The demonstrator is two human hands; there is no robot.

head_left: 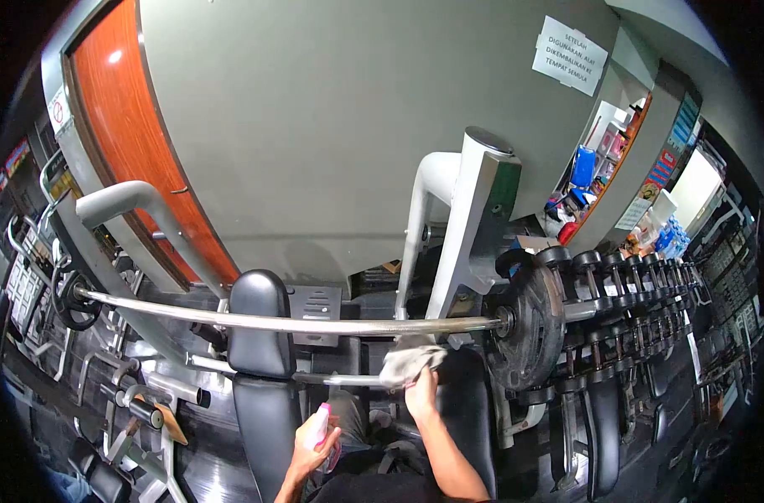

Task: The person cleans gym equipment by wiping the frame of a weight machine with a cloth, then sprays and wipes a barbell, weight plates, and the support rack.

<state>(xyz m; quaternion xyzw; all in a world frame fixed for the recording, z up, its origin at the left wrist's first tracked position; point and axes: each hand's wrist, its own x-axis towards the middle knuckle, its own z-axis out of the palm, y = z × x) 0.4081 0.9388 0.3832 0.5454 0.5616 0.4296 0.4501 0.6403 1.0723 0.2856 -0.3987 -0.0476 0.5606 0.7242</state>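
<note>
My left hand (311,446) is closed around a small pink-and-white spray bottle (322,419), low in the middle of the head view. Most of the bottle is hidden by the fingers. A crumpled whitish cloth (409,364) is gripped in my right hand (423,392). It hangs just under the long barbell (315,324), at the right end of a lower metal tube (340,381), and hides that end. Black padded seats flank my hands: one on the left (261,329), another on the right (466,402).
A large black weight plate (529,327) sits on the barbell's right end, a smaller plate (73,299) on its left. White uprights (468,226) support the bar. Dumbbells (596,277) fill a rack at right. Behind stand a grey wall (315,126) and an orange-brown door (122,117).
</note>
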